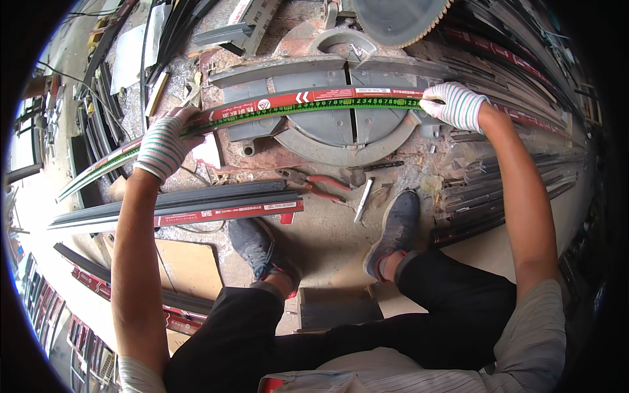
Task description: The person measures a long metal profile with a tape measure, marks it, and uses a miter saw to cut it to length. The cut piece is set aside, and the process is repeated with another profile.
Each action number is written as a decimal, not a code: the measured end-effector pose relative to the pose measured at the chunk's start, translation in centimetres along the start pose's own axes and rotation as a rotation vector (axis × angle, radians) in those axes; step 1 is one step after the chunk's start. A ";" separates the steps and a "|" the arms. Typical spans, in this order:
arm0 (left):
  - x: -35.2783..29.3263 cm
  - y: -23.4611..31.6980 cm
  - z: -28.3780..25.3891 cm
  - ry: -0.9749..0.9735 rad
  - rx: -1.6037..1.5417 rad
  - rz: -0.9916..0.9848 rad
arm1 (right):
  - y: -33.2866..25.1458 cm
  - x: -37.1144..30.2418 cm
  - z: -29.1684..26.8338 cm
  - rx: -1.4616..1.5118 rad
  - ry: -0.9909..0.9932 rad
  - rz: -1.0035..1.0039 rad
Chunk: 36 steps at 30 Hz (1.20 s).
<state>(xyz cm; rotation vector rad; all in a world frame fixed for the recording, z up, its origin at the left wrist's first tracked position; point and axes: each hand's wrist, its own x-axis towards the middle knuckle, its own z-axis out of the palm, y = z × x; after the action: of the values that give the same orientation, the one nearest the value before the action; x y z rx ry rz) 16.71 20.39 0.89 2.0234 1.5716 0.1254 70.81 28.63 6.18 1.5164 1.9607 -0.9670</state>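
Observation:
A long profile strip [314, 97] with a red printed film lies across the grey round-tabled mitre saw base [304, 137]. Along its near edge runs the green blade of a tape measure [354, 103]; the tape's case does not show. My left hand [164, 144], in a white striped glove, is closed around the strip and tape left of the saw. At the right side of the saw table, my right hand [458, 107], gloved alike, pinches the tape against the strip. Its fingertips partly hide the tape's end there.
The toothed saw blade [403, 19] stands at the top, beyond the strip. Red-handled pliers [321, 185] and a white marker [364, 200] lie near my shoes. Dark profiles [223, 202] lie at the left, with stacked profiles [504, 190] at the right.

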 end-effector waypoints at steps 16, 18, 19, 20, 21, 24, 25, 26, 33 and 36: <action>-3.8 -3.7 -1.5 0.095 0.052 -0.123 | -5.7 2.3 2.2 -0.145 0.128 -0.140; -4.3 -4.4 -1.7 0.115 0.036 -0.109 | -7.1 2.0 1.9 -0.146 0.091 -0.114; -4.3 -4.2 -1.8 0.111 0.038 -0.123 | -7.5 1.9 1.8 -0.173 0.101 -0.121; -4.3 -4.3 -1.8 0.112 0.013 -0.140 | -7.9 1.8 1.8 -0.199 0.111 -0.129; -4.3 -4.6 -1.7 0.114 -0.012 -0.157 | -8.1 1.9 1.9 -0.212 0.100 -0.102; -4.7 -5.0 -1.6 0.113 -0.032 -0.181 | -8.9 2.0 1.7 -0.216 0.068 -0.066; -4.6 -5.1 -1.7 0.111 -0.030 -0.179 | -8.9 2.2 1.7 -0.211 0.072 -0.067; -4.7 -5.3 -1.6 0.113 -0.027 -0.176 | -8.6 2.5 1.9 -0.219 0.072 -0.079; -4.5 -5.1 -1.6 0.085 0.133 -0.117 | -8.3 3.5 1.8 -0.278 0.029 -0.093; -4.7 -5.0 -1.9 0.060 0.212 -0.096 | -7.8 4.1 2.0 -0.255 0.024 -0.113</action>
<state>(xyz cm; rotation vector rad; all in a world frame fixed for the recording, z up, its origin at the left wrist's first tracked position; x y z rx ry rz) 10.18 17.55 1.25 2.1151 1.7816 -0.0193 62.07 28.60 3.82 1.2931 2.1143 -0.7121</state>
